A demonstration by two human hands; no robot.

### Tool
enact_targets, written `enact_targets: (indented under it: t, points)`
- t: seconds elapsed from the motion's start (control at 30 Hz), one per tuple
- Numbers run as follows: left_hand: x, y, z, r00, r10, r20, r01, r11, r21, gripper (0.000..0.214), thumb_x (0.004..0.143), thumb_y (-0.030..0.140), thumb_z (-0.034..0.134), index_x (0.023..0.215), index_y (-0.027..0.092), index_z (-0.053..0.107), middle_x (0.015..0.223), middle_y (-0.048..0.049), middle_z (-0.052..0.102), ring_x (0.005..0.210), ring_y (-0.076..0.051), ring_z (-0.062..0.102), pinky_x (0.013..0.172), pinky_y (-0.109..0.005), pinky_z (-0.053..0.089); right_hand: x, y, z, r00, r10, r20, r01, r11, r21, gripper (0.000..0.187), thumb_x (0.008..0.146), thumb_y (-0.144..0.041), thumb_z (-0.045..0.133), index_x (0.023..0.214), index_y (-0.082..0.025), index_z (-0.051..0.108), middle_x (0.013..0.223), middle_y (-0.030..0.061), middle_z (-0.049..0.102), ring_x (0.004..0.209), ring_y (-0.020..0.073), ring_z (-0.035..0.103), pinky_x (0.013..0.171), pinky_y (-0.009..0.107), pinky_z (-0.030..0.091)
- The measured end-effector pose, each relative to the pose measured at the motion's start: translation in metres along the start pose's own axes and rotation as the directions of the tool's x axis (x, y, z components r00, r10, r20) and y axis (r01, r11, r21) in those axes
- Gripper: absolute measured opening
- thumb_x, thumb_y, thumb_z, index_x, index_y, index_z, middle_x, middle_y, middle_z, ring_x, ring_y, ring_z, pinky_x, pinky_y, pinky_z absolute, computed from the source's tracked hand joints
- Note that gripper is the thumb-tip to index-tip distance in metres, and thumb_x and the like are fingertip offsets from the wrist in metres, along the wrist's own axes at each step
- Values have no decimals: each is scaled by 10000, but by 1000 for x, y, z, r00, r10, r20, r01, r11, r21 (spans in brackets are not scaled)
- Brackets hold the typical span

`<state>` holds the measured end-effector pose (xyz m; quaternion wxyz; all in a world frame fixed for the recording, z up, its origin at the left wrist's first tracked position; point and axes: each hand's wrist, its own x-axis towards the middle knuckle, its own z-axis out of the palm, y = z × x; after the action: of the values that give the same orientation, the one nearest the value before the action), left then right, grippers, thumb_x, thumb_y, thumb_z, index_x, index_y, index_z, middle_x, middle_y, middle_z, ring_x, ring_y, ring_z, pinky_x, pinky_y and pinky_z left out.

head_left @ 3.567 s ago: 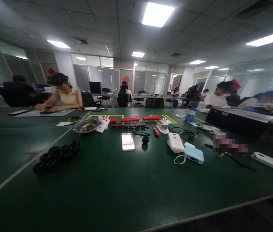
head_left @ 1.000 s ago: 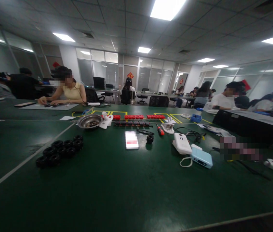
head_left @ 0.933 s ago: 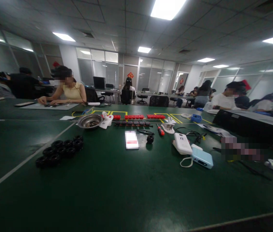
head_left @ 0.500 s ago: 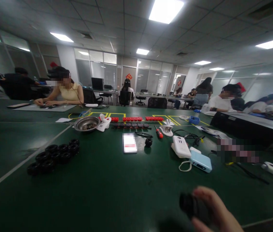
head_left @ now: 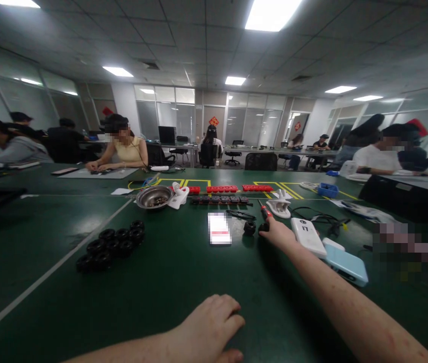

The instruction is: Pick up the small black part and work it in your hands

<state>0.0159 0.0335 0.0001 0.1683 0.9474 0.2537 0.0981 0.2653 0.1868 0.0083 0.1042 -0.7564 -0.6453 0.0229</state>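
Observation:
My right hand (head_left: pixel 275 230) reaches far forward over the table, its fingers closed round a black wheel-like part (head_left: pixel 263 228), mostly covered by the fingertips. Just left of it stands a similar black wheel-like part (head_left: pixel 250 228). A red-handled screwdriver (head_left: pixel 266 212) lies right beyond my fingers, and I cannot tell whether they touch it. Low in the middle, my left hand (head_left: pixel 214 322) hovers over or rests on the green tabletop, fingers loosely apart and holding nothing. A cluster of several black wheel-like parts (head_left: pixel 112 246) sits to the left.
A metal bowl (head_left: pixel 155 197) with small pieces stands at the back left. Red blocks (head_left: pixel 221 189) and a black strip (head_left: pixel 219 200) lie in rows. A bright blurred screen (head_left: pixel 219 229), white power bank (head_left: pixel 308 237) and blue device (head_left: pixel 346 263) lie nearer. Several people sit around.
My right hand has moved forward and left, carrying the black part from the near right to beside the standing one. My left hand has come into view. The camera view has shifted left.

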Motion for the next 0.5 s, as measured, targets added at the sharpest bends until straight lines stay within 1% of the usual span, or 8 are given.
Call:
enact_targets:
  t: [0.07,0.13,0.2,0.27,0.37,0.4,0.43,0.5]
  points:
    - [2,-7,11,999,28,-20,-29,999,-34,429,738,365,563,1118,190,473,1184,-109,500,1092,-252,450,922,-390,359,3,2,2,1000,4,1,-4,1000,-18,460,718,-388,562,1095,-140,474,976,142,597,893,272,567,651,308,416]
    - [2,-15,19,999,17,-35,-19,998,-68,431,750,383,539,1129,193,463,1191,-115,496,1113,-257,436,948,-415,329,3,5,0,1000,3,-6,-3,1000,-29,558,696,-418,582,1153,-138,425,1005,146,584,903,278,562,654,310,416]
    - [2,-21,26,999,-17,-42,13,996,-88,437,758,407,517,1135,195,458,1203,-124,488,1135,-276,416,954,-443,314,-2,4,-5,1000,-6,-16,5,999,-33,662,683,-441,592,1217,-130,354,1053,153,560,924,275,553,673,307,413]
    - [2,-26,30,999,-22,-25,19,995,-102,436,778,424,480,1146,192,453,1221,-135,478,1156,-293,395,953,-463,308,-12,-4,-15,999,-34,-43,33,999,-26,640,717,-449,554,1233,-136,338,1094,146,537,943,260,541,701,302,405]
    - [5,-30,36,1000,-14,10,15,995,-96,399,823,385,421,1174,196,436,1252,-145,456,1185,-298,361,958,-487,283,-31,-34,-30,983,-157,-92,162,985,56,494,771,-428,488,1183,-166,412,1008,97,582,863,223,557,662,281,399]
    - [6,-31,38,1000,-18,15,19,996,-88,380,832,355,416,1177,199,436,1258,-145,452,1191,-296,353,960,-489,277,-38,-50,-33,973,-220,-65,226,968,110,443,774,-409,490,1149,-178,450,942,74,603,812,204,564,629,264,397]
    - [7,-31,40,1000,-26,13,27,996,-81,360,837,324,416,1175,203,442,1260,-141,453,1194,-293,349,960,-487,275,-44,-68,-35,955,-297,-28,297,939,174,393,780,-399,482,1113,-191,484,882,52,615,763,185,566,602,251,393]
    - [8,-31,42,999,-34,3,34,996,-81,341,835,283,433,1166,204,458,1258,-134,459,1194,-293,350,958,-479,278,-54,-109,-33,879,-476,18,448,840,305,359,790,-419,459,1080,-214,512,863,25,617,731,163,561,579,235,392]
